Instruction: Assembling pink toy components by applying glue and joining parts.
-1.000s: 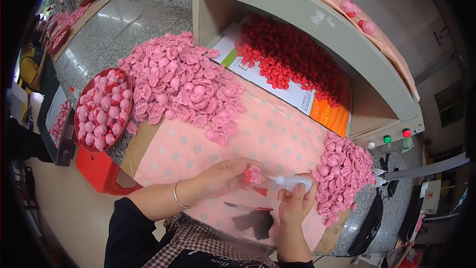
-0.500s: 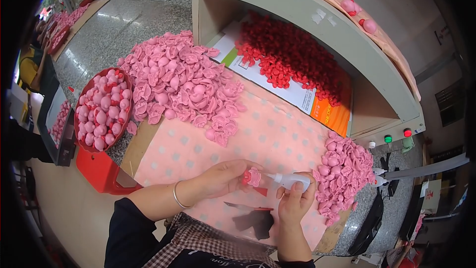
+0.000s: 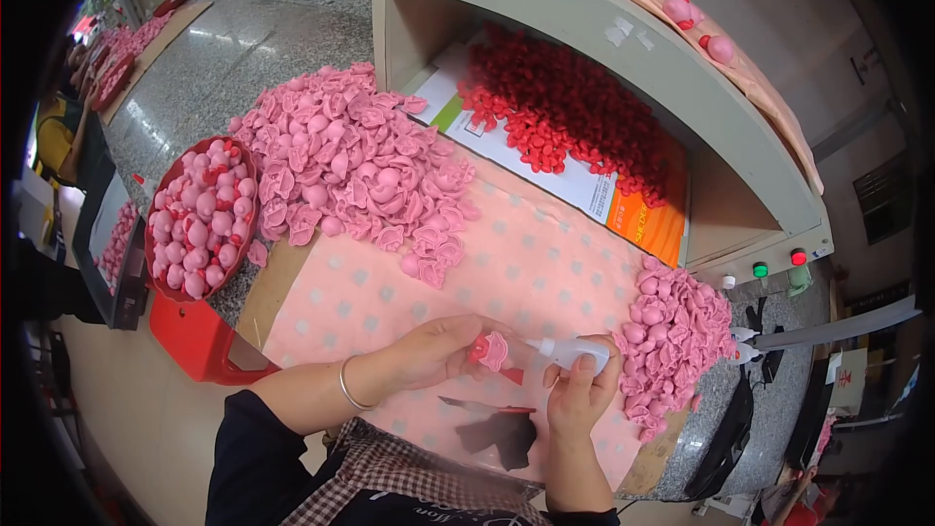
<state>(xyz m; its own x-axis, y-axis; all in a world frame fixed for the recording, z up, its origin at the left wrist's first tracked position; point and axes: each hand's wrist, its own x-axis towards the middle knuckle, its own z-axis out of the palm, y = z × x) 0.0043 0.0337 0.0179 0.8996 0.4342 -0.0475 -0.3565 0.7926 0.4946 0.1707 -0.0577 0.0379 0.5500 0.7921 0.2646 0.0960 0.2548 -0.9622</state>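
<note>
My left hand [image 3: 443, 346], a bracelet at its wrist, pinches a small pink cup-shaped piece [image 3: 496, 351] with a red part [image 3: 478, 349] at its side. My right hand [image 3: 581, 394] is closed round a white squeeze bottle [image 3: 575, 353], thumb on its side. The bottle's narrow tip points left at the pink piece; a small gap seems to lie between them. Below the hands, a blade-like tool [image 3: 477, 405] with a red part and a dark cloth scrap [image 3: 502, 438] lie on the dotted pink cloth [image 3: 370, 302].
Loose pink pieces form a big heap [image 3: 360, 156] at left and a smaller heap [image 3: 672, 331] at right. A red basket [image 3: 153, 251] holds pink and red pieces at far left. Red pieces [image 3: 565, 107] lie inside a grey box [image 3: 604, 10] with buttons. A red stool [image 3: 195, 336] stands below.
The pink piece has turned slightly in my left hand and shifted a little left, away from the bottle's tip. Both hands keep their grip; the whole view has shifted slightly.
</note>
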